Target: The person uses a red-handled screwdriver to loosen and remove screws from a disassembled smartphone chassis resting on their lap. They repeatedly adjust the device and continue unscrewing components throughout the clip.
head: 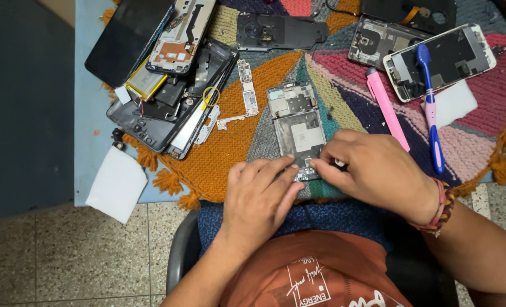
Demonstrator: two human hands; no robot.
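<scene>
A patchwork woven mat (247, 142) with orange fringe covers a pale blue tabletop (88, 113). Just beyond the right hand (378, 170) lies a pink pen-shaped tool (387, 108), and beside it a blue toothbrush (432, 108) rests across an opened white phone body (443, 59) and a white pad (455, 102). Far ahead of the left hand (258, 199) sits a heap of stripped phone shells (168, 108), with a yellow-edged battery (145, 82) and a dark screen panel (125, 40) on top. A narrow circuit board (246, 88) lies between that heap and the hands. A white cloth (115, 183) hangs over the tabletop edge, left of the left hand.
</scene>
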